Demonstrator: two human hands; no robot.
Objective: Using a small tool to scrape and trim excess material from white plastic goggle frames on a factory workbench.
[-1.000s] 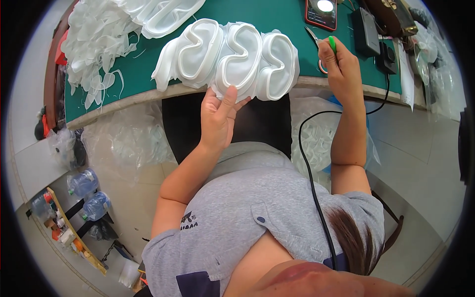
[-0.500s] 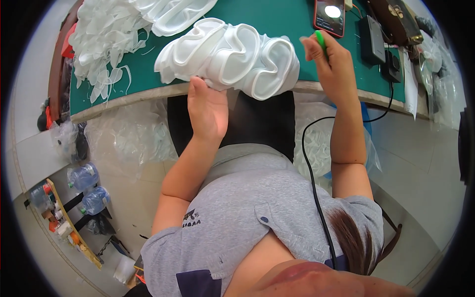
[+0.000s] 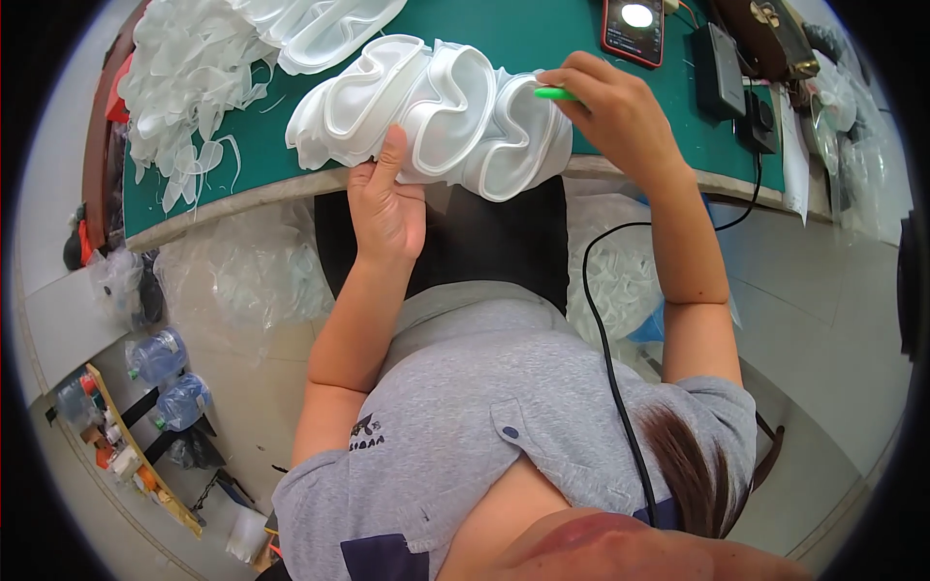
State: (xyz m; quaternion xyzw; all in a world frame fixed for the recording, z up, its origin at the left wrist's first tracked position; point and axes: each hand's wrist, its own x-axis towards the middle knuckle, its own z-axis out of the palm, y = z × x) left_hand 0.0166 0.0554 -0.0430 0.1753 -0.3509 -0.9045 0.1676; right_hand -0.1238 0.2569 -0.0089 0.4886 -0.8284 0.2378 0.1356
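A white moulded piece [image 3: 453, 116] with raised wavy rims lies tilted over the table's near edge. My left hand [image 3: 387, 208] grips its lower left edge, thumb on the front and fingers partly hidden beneath. My right hand [image 3: 615, 107] is closed around a small tool with a bright green handle [image 3: 555, 94], at the piece's upper right edge. What tip the tool has is too small to make out. Further back lies a similar white moulded piece [image 3: 325, 34].
On the left of the green table [image 3: 262, 140] lies a heap of thin white offcuts [image 3: 184, 73]. A phone [image 3: 633, 29], a black box [image 3: 719, 73] and a brown bag [image 3: 775, 34] occupy the right. A black cable [image 3: 601, 320] hangs across my front.
My right hand has swung left and brought the green-handled tool from beside the moulded piece to its right edge. My left thumb has come up over the piece's near edge.
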